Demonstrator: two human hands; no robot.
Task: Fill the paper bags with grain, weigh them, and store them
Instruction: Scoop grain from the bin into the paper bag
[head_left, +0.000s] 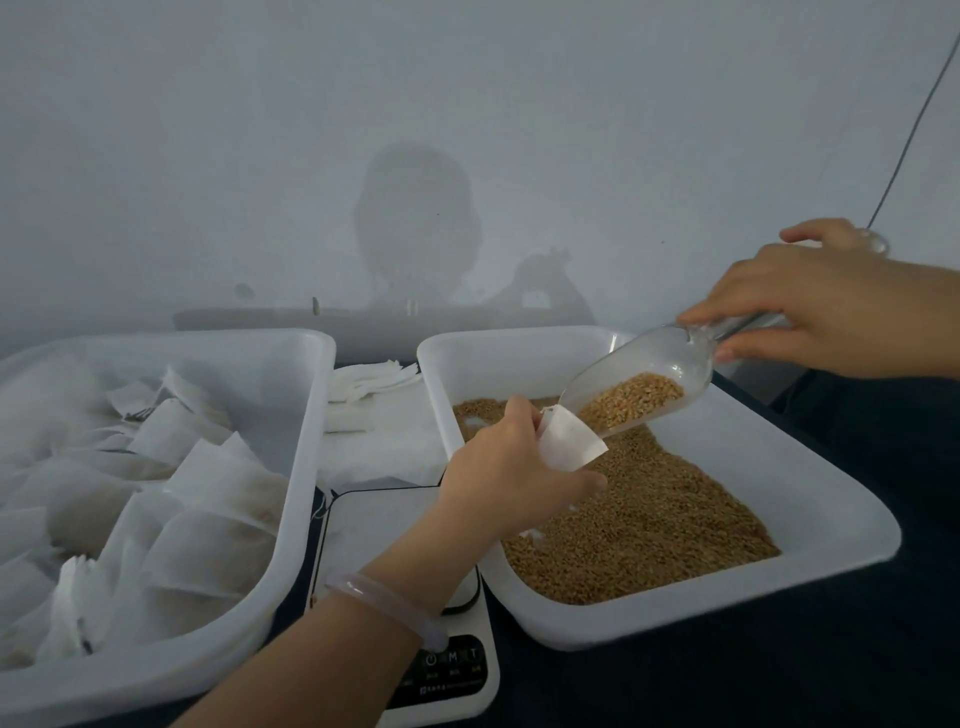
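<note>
Pinches with the left hand (509, 467), at the centre of the frame, a small white paper bag (571, 441), thumb and fingers closed on its lower part, apparently to keep the mouth open and turned toward the upper right. Grips with the right hand (821, 306), at the right edge, the handle of a clear plastic scoop (649, 364), tilted down to the left. Carries a heap of brown grain (631, 397) in the bowl of the scoop, the lip just at the mouth of the bag, probably for letting the kernels slide in by their own weight. Keeps both bag and scoop above the shallow white plastic tray (675, 618) at the lower right, likely for catching any spill back into the loose grain (649, 519) lying there. Cannot tell how much is already inside the bag.

Has the white digital kitchen scale (452, 670) at the lower centre, between the two containers and under the left forearm, a short way to go for weighing. Shows filled white bags (208, 493) heaped in the deep white plastic bin (306, 415) at the left, so storing needs only a short reach from the scale. Shows also a small stack of flat empty white bags (369, 382) behind the scale, easy to reach for the next one. Wears a pale bangle (384, 597) on the left wrist.

Seems to be the filling step, with weighing and storing of this bag not yet done.
</note>
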